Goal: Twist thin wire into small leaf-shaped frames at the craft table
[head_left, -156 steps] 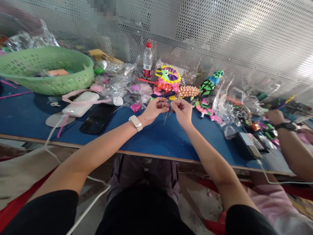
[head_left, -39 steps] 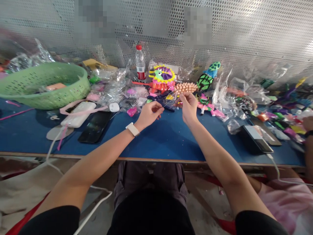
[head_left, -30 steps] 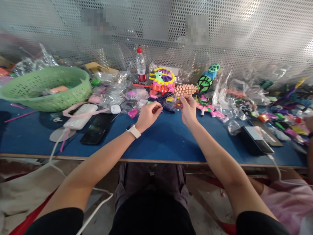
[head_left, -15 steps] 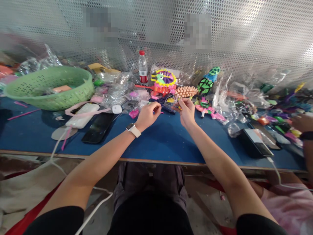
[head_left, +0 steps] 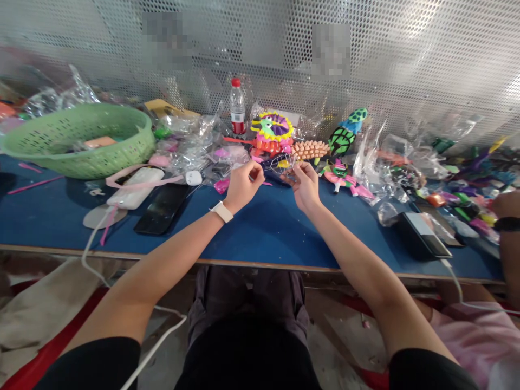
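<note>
My left hand (head_left: 241,186) and my right hand (head_left: 304,184) are raised just above the blue table (head_left: 260,227), fingers pinched. Between them they hold a small clear plastic packet (head_left: 278,164) with thin wire-like bits in it; its contents are too small to name. My left wrist wears a white watch (head_left: 221,212). Just behind the hands lie colourful toys: a yellow and purple round toy (head_left: 272,125), an orange spiky piece (head_left: 311,149) and a green turtle-like toy (head_left: 344,136).
A green basket (head_left: 77,138) stands at the back left. A white power bank (head_left: 135,180) and a black phone (head_left: 161,201) lie left of my hands. A water bottle (head_left: 237,106) stands against the perforated metal wall. Another person's hand (head_left: 506,208) works at the right by a dark phone (head_left: 422,241).
My hands have come closer together and slightly lower, both now pinching the clear packet. The other person's hand at the right has shifted in and out of view.
</note>
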The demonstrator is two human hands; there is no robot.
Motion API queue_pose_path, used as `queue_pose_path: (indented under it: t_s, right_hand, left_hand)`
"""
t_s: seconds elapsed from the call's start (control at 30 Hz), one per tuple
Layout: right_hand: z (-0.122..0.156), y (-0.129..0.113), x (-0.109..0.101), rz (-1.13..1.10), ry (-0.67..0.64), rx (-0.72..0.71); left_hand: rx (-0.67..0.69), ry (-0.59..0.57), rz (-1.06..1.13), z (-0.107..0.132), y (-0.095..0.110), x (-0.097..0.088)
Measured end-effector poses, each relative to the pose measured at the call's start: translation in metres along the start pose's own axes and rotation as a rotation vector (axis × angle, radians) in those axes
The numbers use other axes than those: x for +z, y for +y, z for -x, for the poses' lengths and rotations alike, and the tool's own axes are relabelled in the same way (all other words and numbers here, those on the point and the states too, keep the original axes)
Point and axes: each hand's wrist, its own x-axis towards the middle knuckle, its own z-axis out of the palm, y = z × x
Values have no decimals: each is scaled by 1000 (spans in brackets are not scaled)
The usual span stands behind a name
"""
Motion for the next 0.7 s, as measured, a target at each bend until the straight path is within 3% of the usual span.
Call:
queue_pose_path:
  t_s: [0.23,0.5,0.7]
  right_hand:
    - [3,2,1,36,-14,-15]
    - [4,1,3,44,12,-20]
    - [1,3,0,140,63,-121]
  left_hand:
    - [-89,-25,165,1,-3,0]
    - [-106,-34,173,0,-4,2]
    - [-89,-14,108,-1,-8,2]
